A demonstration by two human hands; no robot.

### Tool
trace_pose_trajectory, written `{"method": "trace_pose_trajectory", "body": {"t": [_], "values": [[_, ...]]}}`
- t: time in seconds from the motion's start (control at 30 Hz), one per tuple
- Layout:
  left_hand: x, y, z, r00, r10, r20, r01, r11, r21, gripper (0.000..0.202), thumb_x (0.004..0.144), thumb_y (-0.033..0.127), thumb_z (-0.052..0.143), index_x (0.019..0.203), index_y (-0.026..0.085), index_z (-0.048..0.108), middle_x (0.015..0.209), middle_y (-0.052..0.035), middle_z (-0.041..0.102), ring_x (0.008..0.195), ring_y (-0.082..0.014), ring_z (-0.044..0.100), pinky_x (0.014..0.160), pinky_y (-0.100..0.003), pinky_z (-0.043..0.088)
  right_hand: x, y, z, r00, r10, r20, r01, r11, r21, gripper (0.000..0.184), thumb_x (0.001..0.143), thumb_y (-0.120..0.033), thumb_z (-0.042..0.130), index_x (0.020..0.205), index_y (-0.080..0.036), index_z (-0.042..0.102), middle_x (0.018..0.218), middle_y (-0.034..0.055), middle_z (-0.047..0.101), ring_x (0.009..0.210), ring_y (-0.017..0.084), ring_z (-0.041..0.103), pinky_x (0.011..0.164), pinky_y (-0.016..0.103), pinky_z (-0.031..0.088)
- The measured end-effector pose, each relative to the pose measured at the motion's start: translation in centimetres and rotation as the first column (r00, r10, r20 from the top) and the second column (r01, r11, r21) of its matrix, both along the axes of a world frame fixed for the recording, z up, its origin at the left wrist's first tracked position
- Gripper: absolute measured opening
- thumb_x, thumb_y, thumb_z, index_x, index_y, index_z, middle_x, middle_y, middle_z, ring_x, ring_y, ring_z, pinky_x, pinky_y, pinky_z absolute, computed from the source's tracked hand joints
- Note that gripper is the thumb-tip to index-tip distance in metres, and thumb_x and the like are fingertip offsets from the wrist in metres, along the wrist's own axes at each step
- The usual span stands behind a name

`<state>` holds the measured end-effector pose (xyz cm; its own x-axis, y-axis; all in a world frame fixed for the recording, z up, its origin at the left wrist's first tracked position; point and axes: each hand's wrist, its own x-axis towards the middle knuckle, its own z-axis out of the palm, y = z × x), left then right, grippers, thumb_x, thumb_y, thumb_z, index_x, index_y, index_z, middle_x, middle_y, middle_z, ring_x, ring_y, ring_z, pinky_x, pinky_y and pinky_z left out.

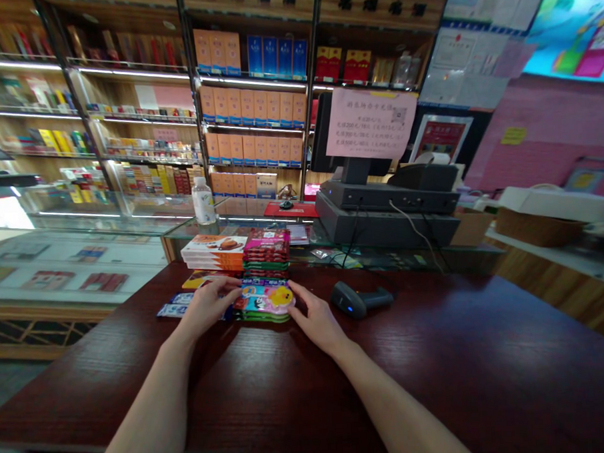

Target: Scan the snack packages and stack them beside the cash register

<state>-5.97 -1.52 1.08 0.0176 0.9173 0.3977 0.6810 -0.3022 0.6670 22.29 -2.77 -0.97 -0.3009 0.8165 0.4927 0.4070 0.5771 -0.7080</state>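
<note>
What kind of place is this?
It looks like a small shop. Shelves full of boxes stand along the back, there is what seems to be a till, and a barcode scanner lies on the dark counter near a stack of colorful packets.

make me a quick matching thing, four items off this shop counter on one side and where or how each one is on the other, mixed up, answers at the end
1. barcode scanner
2. bottle
3. computer mouse
4. stack of colourful packets

A. on a red mat
B. between the left hand and the right hand
C. pale and standing upright
D. on the dark tabletop, to the right of both hands

Pairs: 1-D, 2-C, 3-A, 4-B
</note>
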Motion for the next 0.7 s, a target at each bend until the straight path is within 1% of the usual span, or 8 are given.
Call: {"method": "trace_pose_trajectory", "body": {"t": [0.1,0.2,0.33,0.43,0.53,0.7], "values": [[0.5,-0.1,0.2,1.000,0.026,0.005,-0.026,0.999,0.036,0.044,0.082,0.059,0.059,0.104,0.024,0.072,0.098,-0.0038,0.078,0.095,-0.0248,0.073,0.088,-0.034,0.055,0.1,0.0,0.0,1.000,-0.008,0.005,0.008,1.000,0.029,0.054,0.089,-0.020,0.059,0.142,-0.023,0.055,0.143,0.0086,0.060,0.132,0.022,0.057,0.117,0.043,0.041],[1.1,-0.1,0.4,0.999,0.039,0.000,-0.039,0.996,0.085,0.049,0.083,0.061,0.058,0.111,0.023,0.070,0.106,-0.0049,0.077,0.098,-0.0249,0.072,0.093,-0.035,0.053,0.3,0.1,0.1,1.000,-0.015,0.021,0.013,0.998,0.060,0.051,0.091,-0.019,0.055,0.142,-0.022,0.054,0.143,0.0099,0.060,0.133,0.022,0.056,0.117,0.043,0.041],[1.8,-0.2,0.6,0.998,0.044,-0.045,-0.035,0.980,0.196,0.050,0.088,0.058,0.056,0.122,0.022,0.065,0.119,-0.0075,0.073,0.109,-0.0261,0.067,0.100,-0.039,0.049,0.3,0.4,-0.1,0.999,-0.020,0.026,0.017,0.994,0.106,0.049,0.094,-0.018,0.050,0.143,-0.023,0.053,0.143,0.0090,0.060,0.134,0.021,0.054,0.118,0.043,0.040],[2.1,-0.4,0.8,0.995,0.043,-0.086,-0.019,0.963,0.269,0.046,0.091,0.054,0.054,0.124,0.023,0.063,0.120,-0.0081,0.071,0.113,-0.0267,0.065,0.101,-0.040,0.047,0.3,0.6,-0.2,0.999,-0.024,0.029,0.021,0.992,0.124,0.048,0.095,-0.016,0.047,0.142,-0.024,0.054,0.143,0.0085,0.060,0.136,0.021,0.053,0.119,0.044,0.039],[2.5,-0.5,0.8,0.990,0.067,-0.125,-0.021,0.941,0.339,0.041,0.093,0.049,0.053,0.124,0.023,0.062,0.120,-0.0084,0.070,0.113,-0.0267,0.063,0.100,-0.041,0.046,0.4,0.8,-0.3,0.999,-0.027,0.025,0.023,0.988,0.151,0.050,0.095,-0.014,0.045,0.142,-0.026,0.054,0.142,0.0073,0.060,0.137,0.021,0.052,0.119,0.046,0.039],[4.2,-0.7,0.5,0.981,0.089,-0.170,-0.004,0.897,0.442,0.035,0.096,0.038,0.051,0.126,0.024,0.061,0.122,-0.0083,0.069,0.115,-0.0254,0.061,0.102,-0.042,0.044,0.8,1.1,0.0,0.999,-0.037,0.023,0.031,0.971,0.238,0.051,0.096,-0.009,0.040,0.141,-0.025,0.056,0.140,0.0082,0.062,0.136,0.021,0.053,0.118,0.047,0.041]]}}
